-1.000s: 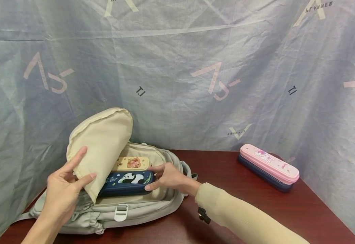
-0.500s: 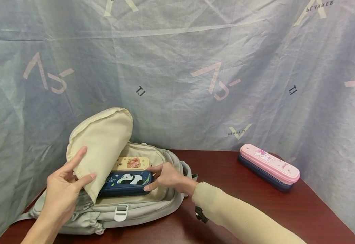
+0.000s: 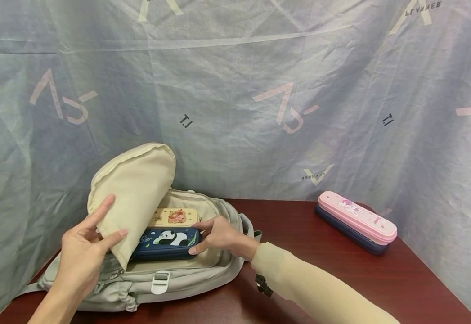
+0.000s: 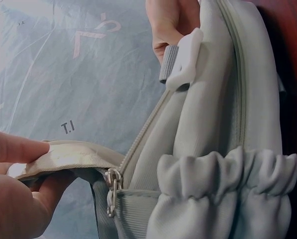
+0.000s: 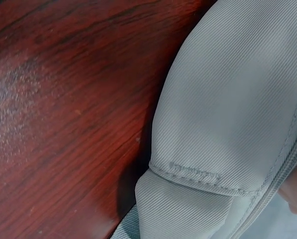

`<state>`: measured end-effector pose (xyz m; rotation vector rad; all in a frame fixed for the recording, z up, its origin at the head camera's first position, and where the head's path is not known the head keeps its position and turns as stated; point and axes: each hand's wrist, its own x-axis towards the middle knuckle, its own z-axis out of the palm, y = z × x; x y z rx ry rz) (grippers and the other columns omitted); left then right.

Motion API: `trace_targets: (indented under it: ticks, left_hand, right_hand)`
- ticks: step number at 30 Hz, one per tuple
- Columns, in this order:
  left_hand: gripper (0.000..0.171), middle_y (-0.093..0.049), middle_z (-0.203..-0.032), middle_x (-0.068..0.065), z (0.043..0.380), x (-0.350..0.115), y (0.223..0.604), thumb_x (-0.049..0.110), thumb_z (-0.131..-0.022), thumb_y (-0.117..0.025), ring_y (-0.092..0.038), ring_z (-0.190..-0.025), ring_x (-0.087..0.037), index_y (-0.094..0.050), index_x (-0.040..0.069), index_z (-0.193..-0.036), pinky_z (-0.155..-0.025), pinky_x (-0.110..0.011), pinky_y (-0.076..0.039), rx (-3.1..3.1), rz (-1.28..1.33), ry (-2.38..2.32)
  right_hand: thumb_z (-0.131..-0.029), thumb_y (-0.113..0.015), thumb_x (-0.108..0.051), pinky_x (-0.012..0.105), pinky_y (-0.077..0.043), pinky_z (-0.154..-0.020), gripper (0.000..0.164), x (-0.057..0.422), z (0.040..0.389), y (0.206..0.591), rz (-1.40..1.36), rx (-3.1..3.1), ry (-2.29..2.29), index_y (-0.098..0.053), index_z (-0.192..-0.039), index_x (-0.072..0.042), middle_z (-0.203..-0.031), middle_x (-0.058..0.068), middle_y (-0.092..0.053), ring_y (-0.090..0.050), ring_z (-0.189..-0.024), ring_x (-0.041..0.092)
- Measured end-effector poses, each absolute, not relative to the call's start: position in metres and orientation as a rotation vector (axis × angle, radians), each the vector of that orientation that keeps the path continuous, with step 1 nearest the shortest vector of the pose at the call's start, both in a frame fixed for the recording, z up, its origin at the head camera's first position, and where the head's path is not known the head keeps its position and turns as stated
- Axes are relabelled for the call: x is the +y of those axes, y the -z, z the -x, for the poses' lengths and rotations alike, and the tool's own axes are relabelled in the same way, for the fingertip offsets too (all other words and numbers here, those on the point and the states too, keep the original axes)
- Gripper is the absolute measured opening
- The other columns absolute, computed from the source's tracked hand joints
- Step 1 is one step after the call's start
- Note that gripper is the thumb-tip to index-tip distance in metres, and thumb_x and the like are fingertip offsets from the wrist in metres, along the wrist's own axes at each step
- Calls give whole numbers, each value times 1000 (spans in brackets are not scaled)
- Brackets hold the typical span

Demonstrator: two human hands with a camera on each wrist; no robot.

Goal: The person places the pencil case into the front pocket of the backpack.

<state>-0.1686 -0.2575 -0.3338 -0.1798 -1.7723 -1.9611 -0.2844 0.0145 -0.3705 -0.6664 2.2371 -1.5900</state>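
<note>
A light grey backpack (image 3: 195, 282) lies on its back at the left of the table, its front compartment unzipped. My left hand (image 3: 82, 247) pinches the edge of the cream-lined flap (image 3: 138, 184), folding it up and leftward. Inside, a navy pencil case with a panda (image 3: 170, 238) lies in front of a yellow pencil case (image 3: 177, 216). My right hand (image 3: 222, 234) grips the navy case by its right end, thumb in front and fingers behind. The flap hides both cases' left ends. In the left wrist view, zipper pulls (image 4: 113, 186) hang near the pinched flap (image 4: 73, 154).
A pink pencil case (image 3: 356, 217) with a rabbit sits on top of a dark navy one (image 3: 342, 229) at the right of the reddish wood table (image 3: 288, 243). A grey printed curtain (image 3: 227, 112) stands behind and at both sides. A white buckle (image 3: 160, 282) lies on the backpack's front side.
My right hand has slid slightly left, and the navy panda pencil case has moved a little further under the flap. The left hand and flap have barely moved.
</note>
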Motion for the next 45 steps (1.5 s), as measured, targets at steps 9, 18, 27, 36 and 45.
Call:
trace_targets:
  ticks: [9, 18, 27, 36, 45]
  left_hand:
    - [80, -46, -160, 13, 168, -256, 333, -23, -87, -71, -4, -157, -5, -53, 15, -156, -106, -11, -36, -1762, 150, 1969]
    - [79, -48, -158, 14, 168, -256, 333, -22, -86, -73, -5, -156, -4, -55, 14, -154, -90, -8, -41, -1765, 128, 1950]
    - [79, -49, -158, 14, 168, -256, 333, -22, -87, -72, -5, -156, -4, -54, 14, -154, -94, -8, -40, -1765, 129, 1960]
    - [79, -48, -159, 14, 168, -256, 333, -22, -87, -72, -3, -156, -4, -54, 15, -155, -95, -9, -40, -1766, 121, 1964]
    - [80, -47, -160, 14, 168, -256, 333, -22, -86, -73, -13, -150, -2, -55, 16, -154, -93, -8, -40, -1753, 117, 1972]
  right_hand:
    - [-72, -95, 3, 26, -51, -95, 62, 12, 284, 373, 625, 2239, 1596, -75, -131, -4, -114, 4, -78, -72, -94, 12]
    - [-74, -95, 0, 29, -52, -95, 63, 11, 282, 372, 600, 2238, 1597, -73, -133, -4, -116, 4, -77, -72, -92, 14]
    - [-73, -95, 1, 25, -52, -88, 65, 7, 283, 374, 570, 2226, 1620, -72, -134, -2, -97, 6, -78, -71, -86, 13]
    - [-76, -92, 4, 23, -52, -86, 60, 9, 282, 373, 595, 2194, 1651, -73, -133, -1, -106, 9, -78, -71, -88, 14]
    - [-77, -91, 0, 32, -53, -93, 57, 23, 274, 360, 620, 2275, 1623, -74, -132, -1, -128, 9, -73, -66, -115, 31]
